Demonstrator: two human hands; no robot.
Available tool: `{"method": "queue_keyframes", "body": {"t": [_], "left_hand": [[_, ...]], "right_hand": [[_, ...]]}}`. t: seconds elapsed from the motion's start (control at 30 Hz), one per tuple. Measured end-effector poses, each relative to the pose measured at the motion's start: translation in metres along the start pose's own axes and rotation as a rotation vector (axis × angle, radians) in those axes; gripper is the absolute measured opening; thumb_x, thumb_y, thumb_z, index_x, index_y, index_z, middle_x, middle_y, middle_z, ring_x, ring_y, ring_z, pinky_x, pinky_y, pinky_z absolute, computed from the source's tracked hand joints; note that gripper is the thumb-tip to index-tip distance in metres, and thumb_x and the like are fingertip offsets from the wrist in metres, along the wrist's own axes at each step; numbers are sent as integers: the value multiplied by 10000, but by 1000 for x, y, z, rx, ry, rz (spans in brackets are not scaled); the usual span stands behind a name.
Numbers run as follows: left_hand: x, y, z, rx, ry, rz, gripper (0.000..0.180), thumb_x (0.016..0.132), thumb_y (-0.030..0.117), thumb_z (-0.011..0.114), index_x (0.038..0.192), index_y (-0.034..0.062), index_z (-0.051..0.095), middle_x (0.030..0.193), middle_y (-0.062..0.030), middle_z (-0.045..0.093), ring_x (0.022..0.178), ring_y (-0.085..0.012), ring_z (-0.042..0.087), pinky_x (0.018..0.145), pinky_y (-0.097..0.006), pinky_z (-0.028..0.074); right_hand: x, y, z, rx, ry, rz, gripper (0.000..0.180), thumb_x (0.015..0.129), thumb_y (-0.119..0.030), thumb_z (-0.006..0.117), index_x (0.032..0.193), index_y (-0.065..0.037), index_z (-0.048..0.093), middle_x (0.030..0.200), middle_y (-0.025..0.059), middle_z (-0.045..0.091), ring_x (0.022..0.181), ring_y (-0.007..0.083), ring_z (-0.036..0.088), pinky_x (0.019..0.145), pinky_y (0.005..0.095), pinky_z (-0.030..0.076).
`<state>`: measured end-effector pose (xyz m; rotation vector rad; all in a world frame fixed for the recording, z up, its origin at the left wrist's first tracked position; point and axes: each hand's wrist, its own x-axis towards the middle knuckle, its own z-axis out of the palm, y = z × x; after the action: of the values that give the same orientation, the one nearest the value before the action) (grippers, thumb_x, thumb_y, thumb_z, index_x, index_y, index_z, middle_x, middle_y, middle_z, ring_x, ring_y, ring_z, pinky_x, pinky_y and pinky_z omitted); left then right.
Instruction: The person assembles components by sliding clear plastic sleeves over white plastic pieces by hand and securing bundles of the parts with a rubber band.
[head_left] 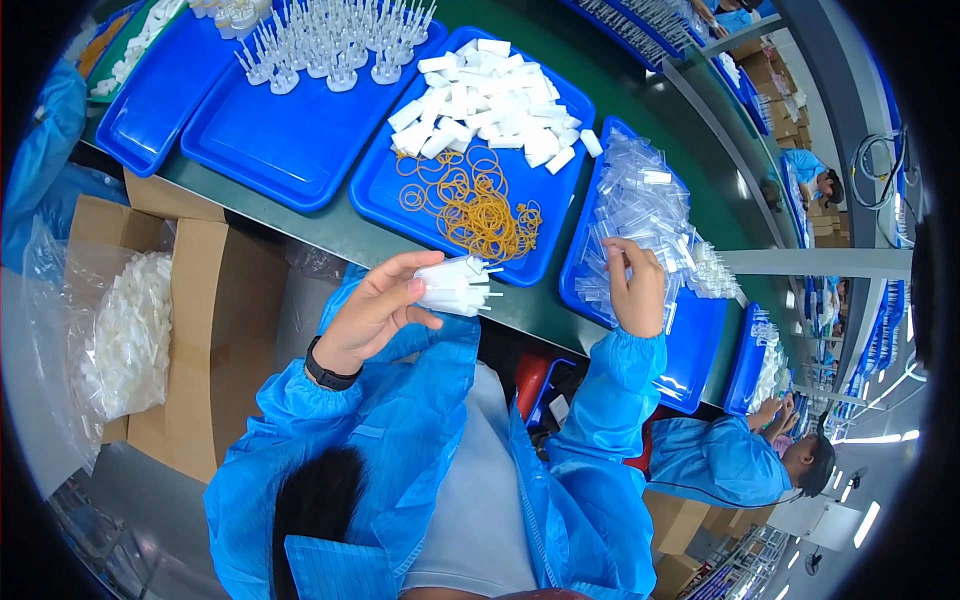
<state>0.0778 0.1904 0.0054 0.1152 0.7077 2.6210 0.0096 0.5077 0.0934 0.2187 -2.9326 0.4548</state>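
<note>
A: What is the left hand doing?

B: Its fingers are curled around a small bundle of white plastic pieces with thin pins, the thumb pressing from the near side. The bundle is held up in the air, just in front of the green work surface, with the pins sticking out to the right

A: And the right hand?

B: It reaches into the pile of small clear plastic bags lying in a blue plastic tray. The fingers are bent down onto the bags; whether they pinch one, I cannot tell

A: What lies between the two hands and beyond?

B: Another blue tray holding a heap of white rectangular plastic blocks and, nearer to the person, a tangle of tan rubber bands. To its left, a further blue tray carries upright white pinned parts

A: Anything beside the person?

B: On the left an open brown cardboard box and a clear bag full of white parts. On the right, another person in a blue coat at the same bench
</note>
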Motion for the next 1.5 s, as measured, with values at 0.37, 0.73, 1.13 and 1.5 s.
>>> {"method": "queue_keyframes", "body": {"t": [0.37,0.73,1.13,1.5], "left_hand": [[0,-3,3,96,46,-15,338,970,149,526,1296,58,511,1249,-138,559,1090,-238,596,804,-354,579],[0,-6,8,207,112,64,342,956,118,554,1279,10,519,1190,-145,594,1093,-214,584,919,-358,496],[4,-3,15,355,39,99,241,943,56,531,1171,11,597,1289,-99,484,1173,-223,529,931,-356,505],[8,-2,19,534,47,203,370,751,-88,709,1095,9,613,1245,-84,453,1118,-236,574,916,-346,532]], "right_hand": [[-18,-63,-25,572,225,-264,350,647,-61,826,973,-47,700,802,88,662,764,188,585,646,296,468],[-24,-102,3,983,81,-299,383,609,-29,841,963,-23,694,885,90,704,815,199,621,663,295,485],[-23,-115,3,799,-3,-353,397,609,-43,836,982,-19,703,889,100,698,821,207,625,708,310,481],[-26,-114,10,853,-57,-312,395,592,-23,833,963,-8,695,886,103,698,833,215,629,741,316,488]]}}
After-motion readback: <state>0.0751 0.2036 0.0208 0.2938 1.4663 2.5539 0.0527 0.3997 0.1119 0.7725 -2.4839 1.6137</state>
